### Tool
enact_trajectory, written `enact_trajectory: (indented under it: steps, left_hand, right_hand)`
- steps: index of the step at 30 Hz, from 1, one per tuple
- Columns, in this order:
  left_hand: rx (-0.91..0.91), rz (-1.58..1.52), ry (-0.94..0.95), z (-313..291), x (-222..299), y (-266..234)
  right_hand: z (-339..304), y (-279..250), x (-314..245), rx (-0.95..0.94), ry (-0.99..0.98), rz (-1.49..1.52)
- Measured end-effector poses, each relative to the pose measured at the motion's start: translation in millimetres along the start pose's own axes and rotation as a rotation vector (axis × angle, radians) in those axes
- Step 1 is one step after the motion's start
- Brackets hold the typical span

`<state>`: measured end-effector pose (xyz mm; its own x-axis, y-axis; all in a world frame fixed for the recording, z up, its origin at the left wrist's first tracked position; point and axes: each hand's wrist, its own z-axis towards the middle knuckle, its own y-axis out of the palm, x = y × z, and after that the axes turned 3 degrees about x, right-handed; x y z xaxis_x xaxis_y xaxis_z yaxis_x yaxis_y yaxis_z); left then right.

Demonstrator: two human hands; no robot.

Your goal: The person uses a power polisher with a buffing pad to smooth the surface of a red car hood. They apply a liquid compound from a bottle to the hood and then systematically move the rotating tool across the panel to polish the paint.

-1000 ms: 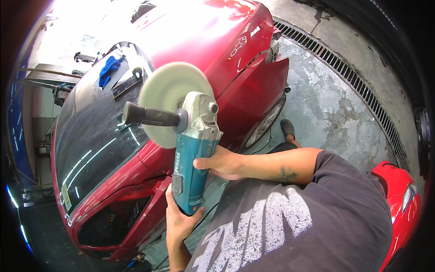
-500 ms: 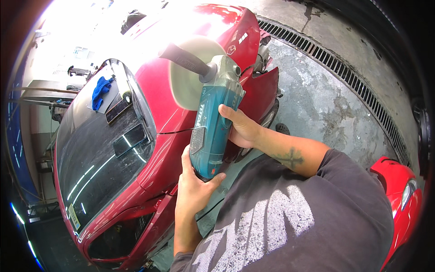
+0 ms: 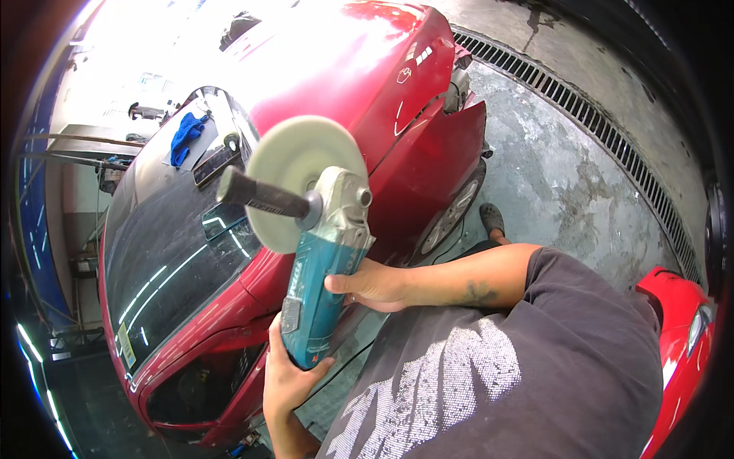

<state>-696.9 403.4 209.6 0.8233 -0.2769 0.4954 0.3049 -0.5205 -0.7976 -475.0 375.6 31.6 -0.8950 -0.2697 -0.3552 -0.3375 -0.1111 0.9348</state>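
Note:
Both of my hands hold a power polisher (image 3: 325,268) with a teal body, a grey metal head and a black side handle (image 3: 260,193). My left hand (image 3: 289,386) is wrapped round its rear end, thumb on one side. My right hand (image 3: 375,285) grips the body further forward. On the head sits a round pale pad (image 3: 287,164). It shows in front of the red car's (image 3: 321,84) body and windscreen (image 3: 168,245) edge; I cannot tell whether it touches the car. Nothing is in contact with the side handle.
On the windscreen lie a blue cloth (image 3: 186,139), a phone-like dark slab (image 3: 216,166) and another dark slab (image 3: 223,226). A black cord (image 3: 348,363) runs below the polisher. A drain grate (image 3: 581,115) crosses the floor; another red car part (image 3: 673,329) is at right.
Both hands have brought the polisher down and to the left in the view. The pad now shows over the windscreen's edge rather than the fender, and looks sharper. The whole view has shifted slightly.

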Motion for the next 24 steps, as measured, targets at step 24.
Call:
enact_trajectory:
  steps: [24]
  left_hand:
    - [-0.115,-0.457,-0.121,73,64,87]
  right_hand:
    - [-20,-28,-113,0.39,-0.098,-0.009]
